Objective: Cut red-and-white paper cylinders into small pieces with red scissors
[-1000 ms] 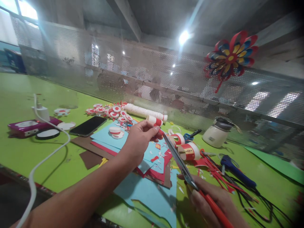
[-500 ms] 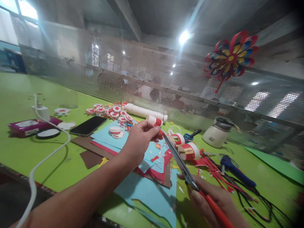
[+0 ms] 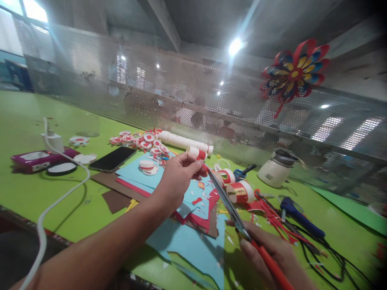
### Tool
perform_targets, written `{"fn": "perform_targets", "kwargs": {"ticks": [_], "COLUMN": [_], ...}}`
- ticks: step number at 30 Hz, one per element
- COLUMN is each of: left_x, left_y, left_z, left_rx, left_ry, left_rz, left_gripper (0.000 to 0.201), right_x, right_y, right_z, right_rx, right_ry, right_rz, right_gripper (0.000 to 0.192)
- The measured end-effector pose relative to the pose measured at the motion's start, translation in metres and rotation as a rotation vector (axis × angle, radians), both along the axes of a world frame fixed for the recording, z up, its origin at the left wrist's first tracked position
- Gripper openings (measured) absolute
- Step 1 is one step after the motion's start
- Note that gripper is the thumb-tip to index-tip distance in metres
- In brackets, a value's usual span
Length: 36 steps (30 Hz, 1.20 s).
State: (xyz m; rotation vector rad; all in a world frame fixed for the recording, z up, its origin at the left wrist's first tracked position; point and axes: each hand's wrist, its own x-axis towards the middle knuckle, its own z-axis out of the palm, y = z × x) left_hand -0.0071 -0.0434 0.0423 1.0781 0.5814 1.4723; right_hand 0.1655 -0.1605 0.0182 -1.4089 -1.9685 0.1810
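Observation:
My left hand (image 3: 178,177) is closed in a pinch above blue paper sheets (image 3: 137,171). At its fingertips is a small piece of red paper (image 3: 205,168), partly hidden by the fingers. My right hand (image 3: 269,249) grips the red handle of a pair of scissors (image 3: 226,203). The blade tips reach the red paper beside my left fingers. Just behind the fingertips shows a white-and-red paper cup (image 3: 196,152); whether the fingers touch it, I cannot tell. To the right of the blades lie cut paper cups (image 3: 240,192). Red and white scraps (image 3: 198,200) litter the sheets.
White-and-red discs (image 3: 148,141) are piled at the back beside a white cup stack (image 3: 186,141). A phone (image 3: 113,158), a purple box (image 3: 39,159) and a white cable (image 3: 57,197) are left. A blue glue gun (image 3: 302,217), red strips (image 3: 275,213) and a jug (image 3: 276,169) stand right.
The scissors have shifted very slightly in my right hand, the red handle a touch higher and further left. My left hand keeps the same place and pinch.

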Motion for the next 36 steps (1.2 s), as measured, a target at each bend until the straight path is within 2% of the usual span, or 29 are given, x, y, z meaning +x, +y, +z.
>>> {"fn": "perform_targets", "kwargs": {"ticks": [7, 16, 29, 36], "left_x": [-0.0005, -0.0005, -0.0006, -0.0009], "left_y": [0.0008, -0.0004, -0.0018, -0.0015], "left_z": [-0.0005, -0.0001, 0.0012, 0.0005], "left_rx": [0.008, 0.010, 0.030, 0.042], "left_ry": [0.004, 0.006, 0.057, 0.050], "left_rz": [-0.002, -0.011, 0.018, 0.007], "left_gripper": [0.014, 0.014, 0.013, 0.013], "right_x": [0.0025, 0.0006, 0.0023, 0.0011], "right_y": [0.0010, 0.0014, 0.0015, 0.0002], "right_z": [0.0044, 0.0009, 0.0016, 0.0002], "right_rx": [0.012, -0.029, 0.010, 0.022], "right_ry": [-0.060, 0.036, -0.074, -0.050], "right_rz": [0.023, 0.052, -0.025, -0.025], "right_gripper": [0.032, 0.033, 0.037, 0.034]}}
